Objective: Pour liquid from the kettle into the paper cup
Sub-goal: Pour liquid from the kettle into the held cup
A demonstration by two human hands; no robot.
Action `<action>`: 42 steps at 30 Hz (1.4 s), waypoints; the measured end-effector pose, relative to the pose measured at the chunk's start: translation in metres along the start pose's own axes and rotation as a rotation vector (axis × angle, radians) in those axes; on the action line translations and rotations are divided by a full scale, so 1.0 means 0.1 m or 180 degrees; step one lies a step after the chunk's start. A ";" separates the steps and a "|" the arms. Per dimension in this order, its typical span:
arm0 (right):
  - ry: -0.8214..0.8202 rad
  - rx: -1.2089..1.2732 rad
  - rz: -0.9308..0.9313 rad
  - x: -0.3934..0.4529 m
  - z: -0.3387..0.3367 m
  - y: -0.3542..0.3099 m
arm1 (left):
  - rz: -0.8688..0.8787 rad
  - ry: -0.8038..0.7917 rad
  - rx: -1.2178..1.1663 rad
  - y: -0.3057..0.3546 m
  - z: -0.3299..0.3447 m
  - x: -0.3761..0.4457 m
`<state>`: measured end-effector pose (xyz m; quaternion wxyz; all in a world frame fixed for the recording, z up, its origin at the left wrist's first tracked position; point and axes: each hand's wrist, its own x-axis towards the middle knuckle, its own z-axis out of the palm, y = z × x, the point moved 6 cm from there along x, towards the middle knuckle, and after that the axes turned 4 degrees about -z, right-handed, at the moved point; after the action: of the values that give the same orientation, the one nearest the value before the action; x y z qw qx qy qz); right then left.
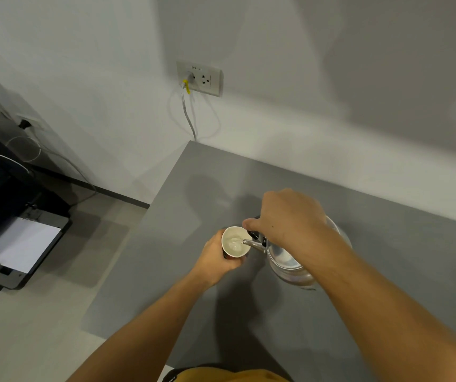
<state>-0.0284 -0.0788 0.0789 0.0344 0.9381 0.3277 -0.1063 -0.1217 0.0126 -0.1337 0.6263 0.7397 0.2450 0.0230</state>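
A white paper cup is held above the grey table, with my left hand wrapped around its side from the left. A shiny metal kettle is tilted toward the cup, its spout over the cup's rim. Clear liquid lies in the cup under the spout. My right hand grips the kettle's black handle from above and hides most of it.
A wall socket with a plugged grey cable is on the wall behind the table's far left corner. A dark printer with white paper stands on the floor at left. The table's left edge runs close to the cup.
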 end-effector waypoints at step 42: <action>-0.0016 0.0191 0.0134 -0.08 -0.02 0.14 | 0.0022 0.0020 0.0053 -0.01 0.02 0.01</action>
<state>-0.0253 -0.0942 0.0823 0.0093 0.9452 0.3044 -0.1177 -0.1208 0.0112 -0.1351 0.6192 0.7457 0.2446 0.0255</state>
